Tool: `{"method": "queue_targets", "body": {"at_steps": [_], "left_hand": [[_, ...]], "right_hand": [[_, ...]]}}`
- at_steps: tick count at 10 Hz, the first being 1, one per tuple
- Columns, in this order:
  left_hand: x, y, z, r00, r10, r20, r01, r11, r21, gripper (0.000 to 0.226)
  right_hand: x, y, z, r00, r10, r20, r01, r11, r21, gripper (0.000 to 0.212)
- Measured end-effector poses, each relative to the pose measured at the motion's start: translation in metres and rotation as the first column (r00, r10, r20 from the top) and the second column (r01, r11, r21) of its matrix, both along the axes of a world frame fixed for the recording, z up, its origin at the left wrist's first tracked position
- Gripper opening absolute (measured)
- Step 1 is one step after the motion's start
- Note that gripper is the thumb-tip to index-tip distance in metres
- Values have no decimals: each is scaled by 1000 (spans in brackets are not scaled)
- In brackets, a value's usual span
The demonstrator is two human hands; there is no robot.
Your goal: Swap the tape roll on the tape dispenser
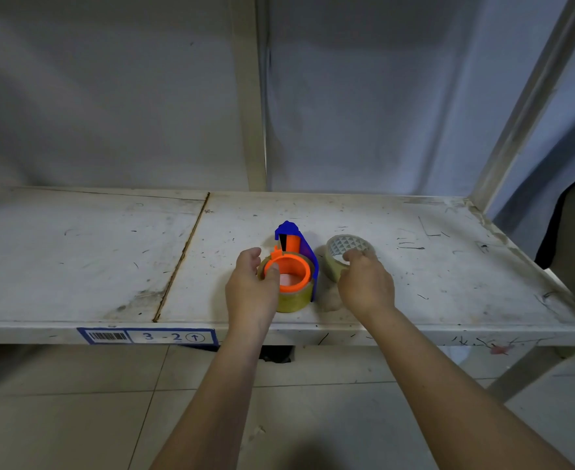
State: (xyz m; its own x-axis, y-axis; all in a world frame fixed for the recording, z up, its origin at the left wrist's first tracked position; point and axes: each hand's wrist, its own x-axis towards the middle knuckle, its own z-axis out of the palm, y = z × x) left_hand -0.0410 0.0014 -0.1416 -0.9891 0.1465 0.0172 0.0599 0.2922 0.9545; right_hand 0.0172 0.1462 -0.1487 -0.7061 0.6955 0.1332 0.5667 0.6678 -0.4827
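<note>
A blue and orange tape dispenser (294, 244) lies on its side on the white shelf (110, 259), near the front edge. A yellowish tape roll (294, 298) sits around its orange hub. My left hand (250, 290) grips this roll, thumb on the orange hub rim and fingers around the left side. Just right of the dispenser, a second, clear tape roll (343, 247) with a triangle-patterned core is tilted up on the shelf. My right hand (364, 281) holds this second roll by its near rim.
A blue-edged label (148, 335) reading 3-2 is stuck on the shelf's front edge. A seam (181, 256) runs across the shelf left of the dispenser. Metal uprights (250, 96) stand at the back and at the right, with grey sheeting behind. Tiled floor lies below.
</note>
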Motion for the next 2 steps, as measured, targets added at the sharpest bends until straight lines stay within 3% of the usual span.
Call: {"method": "queue_targets", "body": {"at_steps": [2], "left_hand": [[13,-14,9,998,-9,-56,9,1000,-11,42]], "right_hand": [[29,6,31,988,-47,-147,46,999,-15,42]]}}
